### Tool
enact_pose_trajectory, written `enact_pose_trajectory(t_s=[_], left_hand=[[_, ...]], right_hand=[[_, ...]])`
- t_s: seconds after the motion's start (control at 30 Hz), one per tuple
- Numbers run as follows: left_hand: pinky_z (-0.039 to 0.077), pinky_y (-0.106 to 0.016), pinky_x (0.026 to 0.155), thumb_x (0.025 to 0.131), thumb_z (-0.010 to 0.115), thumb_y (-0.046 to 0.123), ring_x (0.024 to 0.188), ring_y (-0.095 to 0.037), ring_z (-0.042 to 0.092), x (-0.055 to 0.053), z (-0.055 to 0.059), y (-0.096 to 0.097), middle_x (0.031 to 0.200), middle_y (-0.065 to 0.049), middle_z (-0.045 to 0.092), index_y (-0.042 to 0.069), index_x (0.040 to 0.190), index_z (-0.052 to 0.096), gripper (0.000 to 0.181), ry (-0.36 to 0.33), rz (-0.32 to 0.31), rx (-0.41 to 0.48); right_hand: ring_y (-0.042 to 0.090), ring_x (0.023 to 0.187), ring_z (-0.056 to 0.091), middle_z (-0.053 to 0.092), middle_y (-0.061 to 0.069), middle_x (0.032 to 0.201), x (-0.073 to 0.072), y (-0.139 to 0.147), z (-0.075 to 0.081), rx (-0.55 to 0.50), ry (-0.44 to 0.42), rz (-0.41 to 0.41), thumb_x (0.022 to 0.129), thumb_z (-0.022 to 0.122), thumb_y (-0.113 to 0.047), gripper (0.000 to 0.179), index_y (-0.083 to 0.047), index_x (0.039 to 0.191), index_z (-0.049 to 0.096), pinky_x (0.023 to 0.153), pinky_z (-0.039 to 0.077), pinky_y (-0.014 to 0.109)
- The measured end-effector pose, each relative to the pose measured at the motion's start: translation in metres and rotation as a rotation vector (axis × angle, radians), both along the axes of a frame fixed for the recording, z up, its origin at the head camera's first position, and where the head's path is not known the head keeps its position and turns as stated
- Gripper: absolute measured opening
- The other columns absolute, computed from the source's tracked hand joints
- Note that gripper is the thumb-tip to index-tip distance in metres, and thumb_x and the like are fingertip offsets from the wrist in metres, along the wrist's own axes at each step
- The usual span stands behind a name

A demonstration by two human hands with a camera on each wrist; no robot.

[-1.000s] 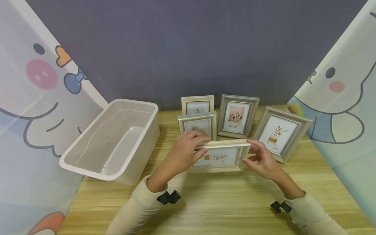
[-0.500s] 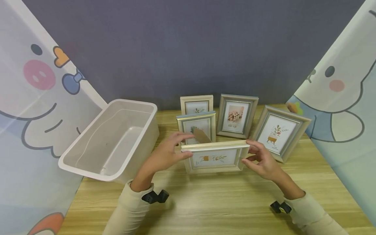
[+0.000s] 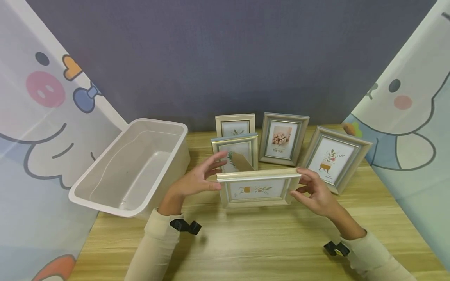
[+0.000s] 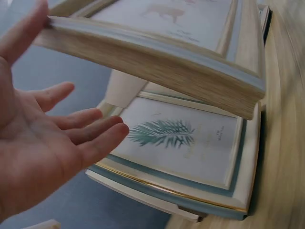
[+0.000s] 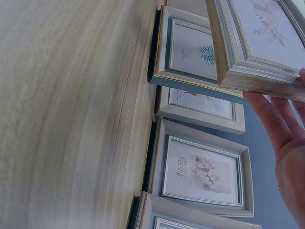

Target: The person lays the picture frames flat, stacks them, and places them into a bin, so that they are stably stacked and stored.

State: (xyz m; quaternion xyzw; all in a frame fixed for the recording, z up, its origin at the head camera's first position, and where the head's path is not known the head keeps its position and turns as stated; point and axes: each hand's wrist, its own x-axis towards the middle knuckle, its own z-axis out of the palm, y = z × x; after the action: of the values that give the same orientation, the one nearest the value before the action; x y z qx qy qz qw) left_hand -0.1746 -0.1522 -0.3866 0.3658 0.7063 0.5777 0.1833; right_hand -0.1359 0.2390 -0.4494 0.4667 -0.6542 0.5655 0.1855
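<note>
A pale wood-toned picture frame (image 3: 258,189) lies on its side in front of me, its print turned sideways. Behind it sticks up a brown support flap (image 3: 241,162). Thumb and fingers of my right hand (image 3: 314,195) hold its right end at the top corner. At the other end is my left hand (image 3: 197,179), fingers spread, the thumb tip at the upper left corner. The left wrist view shows those fingers (image 4: 102,136) straight and gripping nothing, in front of a frame with a green leaf print (image 4: 186,138). Whether the held frame's lower edge touches the table cannot be told.
Upright behind stand a leaf-print frame (image 3: 233,146), a cream frame (image 3: 234,119), a grey frame with a flower photo (image 3: 284,138) and a grey frame with a plant print (image 3: 335,158). A white plastic bin (image 3: 161,183) stands left on the wooden table (image 3: 260,249).
My left hand has let go of the frame's top edge and moved left, its fingers spreading open. The right hand keeps its hold, and the frame has hardly moved.
</note>
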Motion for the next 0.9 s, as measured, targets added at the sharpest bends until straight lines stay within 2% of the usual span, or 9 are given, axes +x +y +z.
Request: enact_pose_trajectory(t_s=[0.27,0.4,0.53,0.63,0.8,0.9], left_hand=[[0.014,-0.063,0.124,0.08,0.079,0.057,0.157,-0.044,0.012,-0.0086,-0.0057,0.0072,0.171,-0.019,0.005,0.007,0.164,0.004,0.123,-0.051,-0.117,0.091],[0.014,-0.064,0.124,0.081,0.079,0.055,0.156,-0.045,0.013,-0.0101,-0.0069,0.0088,0.171,-0.02,0.005,0.005,0.163,0.004,0.122,-0.047,-0.136,0.111],[0.015,-0.067,0.123,0.08,0.079,0.056,0.154,-0.048,0.015,-0.009,-0.0071,0.0093,0.17,-0.022,0.006,0.005,0.163,0.005,0.122,-0.039,-0.114,0.114],[0.017,-0.068,0.122,0.078,0.079,0.059,0.153,-0.05,0.02,-0.0072,-0.0063,0.0095,0.169,-0.022,0.01,0.006,0.163,0.007,0.124,-0.037,-0.074,0.104],[0.026,-0.068,0.118,0.075,0.079,0.064,0.148,-0.047,0.031,-0.0032,-0.0031,0.0094,0.166,-0.019,0.023,0.005,0.162,0.014,0.124,-0.038,0.041,0.064],[0.036,-0.059,0.115,0.079,0.08,0.058,0.142,-0.042,0.041,-0.0009,-0.0007,0.0096,0.16,-0.019,0.034,0.004,0.161,0.02,0.115,-0.019,0.113,0.044]], right_hand=[[0.003,0.109,0.068,0.065,-0.003,0.126,0.0004,0.0013,-0.001,-0.009,-0.005,-0.005,0.096,0.068,-0.01,0.065,0.018,0.141,0.03,0.08,0.058,0.015],[0.003,0.11,0.067,0.064,-0.002,0.129,0.0007,0.0019,-0.0021,-0.014,-0.006,0.003,0.096,0.068,-0.009,0.065,0.018,0.142,0.03,0.08,0.058,0.015],[0.004,0.113,0.067,0.063,-0.002,0.134,0.0004,0.002,-0.0016,-0.012,-0.011,0.002,0.096,0.068,-0.008,0.064,0.017,0.142,0.03,0.08,0.058,0.015],[0.004,0.112,0.067,0.063,-0.002,0.133,-0.0005,0.0019,-0.0003,-0.01,-0.016,0.007,0.096,0.068,-0.008,0.065,0.017,0.142,0.03,0.079,0.059,0.016],[0.005,0.108,0.068,0.064,-0.002,0.129,-0.0025,0.0015,0.0025,-0.003,-0.021,0.014,0.097,0.067,-0.01,0.066,0.018,0.142,0.029,0.078,0.059,0.017],[0.005,0.106,0.069,0.065,-0.002,0.125,-0.0043,0.0015,0.0029,-0.001,-0.023,0.014,0.097,0.067,-0.009,0.065,0.019,0.142,0.029,0.077,0.06,0.018]])
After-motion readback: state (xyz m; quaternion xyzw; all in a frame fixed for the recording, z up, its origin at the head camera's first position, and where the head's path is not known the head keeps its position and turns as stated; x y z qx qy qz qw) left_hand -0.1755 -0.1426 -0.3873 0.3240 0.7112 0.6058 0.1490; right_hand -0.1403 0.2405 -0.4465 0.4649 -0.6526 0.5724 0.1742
